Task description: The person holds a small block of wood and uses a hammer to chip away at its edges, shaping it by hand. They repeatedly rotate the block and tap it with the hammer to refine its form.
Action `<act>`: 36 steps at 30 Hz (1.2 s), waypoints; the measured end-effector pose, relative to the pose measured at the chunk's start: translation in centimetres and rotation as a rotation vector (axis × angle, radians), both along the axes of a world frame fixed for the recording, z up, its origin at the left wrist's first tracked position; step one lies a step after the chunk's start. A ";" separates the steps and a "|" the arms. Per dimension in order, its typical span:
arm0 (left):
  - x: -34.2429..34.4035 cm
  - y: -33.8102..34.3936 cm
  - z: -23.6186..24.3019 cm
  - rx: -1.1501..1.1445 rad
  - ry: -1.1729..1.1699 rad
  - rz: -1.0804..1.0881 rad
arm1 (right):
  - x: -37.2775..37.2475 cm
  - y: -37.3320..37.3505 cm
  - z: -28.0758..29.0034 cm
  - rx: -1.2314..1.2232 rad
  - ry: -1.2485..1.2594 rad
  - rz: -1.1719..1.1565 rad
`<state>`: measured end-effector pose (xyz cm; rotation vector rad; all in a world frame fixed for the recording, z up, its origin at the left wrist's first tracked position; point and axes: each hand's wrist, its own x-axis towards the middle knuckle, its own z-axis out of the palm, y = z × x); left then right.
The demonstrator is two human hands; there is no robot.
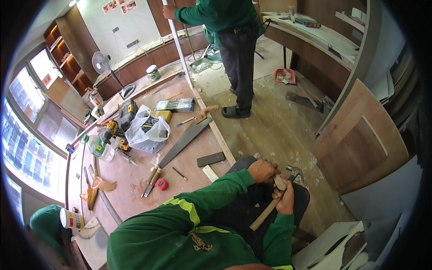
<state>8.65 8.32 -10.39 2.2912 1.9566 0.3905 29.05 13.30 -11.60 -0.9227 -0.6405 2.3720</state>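
My right hand (285,198) is closed round the wooden handle of a claw hammer (267,213), its metal head pointing up and away from me, over my dark-trousered legs. Beside it my left hand (262,171) has its fingers curled against a pale rounded piece (279,182), whose kind I cannot make out. To the left on the wooden board lie a dark flat block (210,159), a white block (210,173), a pencil (179,173) and a red tape measure (161,184). Chisels (153,179) rest near a handsaw (183,142).
A white plastic bag (147,131), cordless drill (110,130), plastic bottle (100,148) and hand brush (95,191) occupy the board's left. Another person (234,45) stands ahead, holding a long white strip (177,45). Curved panels (362,139) lean at right; a red dustpan (285,75) lies beyond.
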 end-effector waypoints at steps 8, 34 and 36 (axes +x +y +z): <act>-0.5 0.6 -1.1 -0.011 0.057 0.011 | -1.2 -0.1 -1.1 -0.018 0.005 -0.007; 0.0 -0.4 -0.2 0.053 -0.199 -0.018 | 0.4 0.2 -0.3 0.034 0.106 -0.025; 0.2 -0.8 -0.2 0.082 -0.319 -0.039 | 1.0 0.4 -0.5 0.018 0.094 -0.058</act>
